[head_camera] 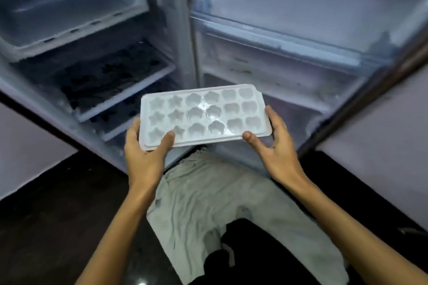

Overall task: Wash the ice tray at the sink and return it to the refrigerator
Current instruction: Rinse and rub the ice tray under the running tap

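White ice tray [203, 115] – star and flower moulds, wet patches, cavities up – held in air before the open refrigerator [148, 37]. Left hand [146, 152] grips its near-left corner, right hand [275, 143] its right end – thumbs on top, fingers underneath.

One white plastic ice tray [205, 115], eighteen moulded cavities in three rows of six. Two bare hands: left hand [146, 152], right hand [275, 146]. One open refrigerator [162, 30]. One grey floor cloth [208, 199].
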`<control>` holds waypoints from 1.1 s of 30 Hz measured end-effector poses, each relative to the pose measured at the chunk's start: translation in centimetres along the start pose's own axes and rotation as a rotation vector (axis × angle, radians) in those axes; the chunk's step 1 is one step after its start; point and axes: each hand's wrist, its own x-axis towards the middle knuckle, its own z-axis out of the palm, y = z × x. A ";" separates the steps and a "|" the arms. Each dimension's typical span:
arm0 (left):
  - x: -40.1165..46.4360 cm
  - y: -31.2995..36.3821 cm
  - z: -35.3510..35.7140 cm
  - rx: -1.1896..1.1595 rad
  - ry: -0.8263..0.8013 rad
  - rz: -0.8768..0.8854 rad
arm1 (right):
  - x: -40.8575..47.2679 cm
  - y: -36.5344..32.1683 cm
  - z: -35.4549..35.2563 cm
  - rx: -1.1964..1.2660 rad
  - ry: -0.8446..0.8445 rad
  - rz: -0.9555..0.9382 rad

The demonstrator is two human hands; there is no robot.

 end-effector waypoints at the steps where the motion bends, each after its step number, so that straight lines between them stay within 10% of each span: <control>1: -1.4 -0.5 0.5 -0.002 -0.038 -0.032 | -2.0 0.6 -1.1 0.001 0.030 0.032; 13: -14.5 0.3 11.8 0.051 -0.712 -0.113 | -24.4 5.8 -11.7 0.207 0.663 0.440; 33: -50.6 12.0 33.9 -0.103 -1.780 0.128 | -57.7 3.9 -30.4 0.185 1.669 0.582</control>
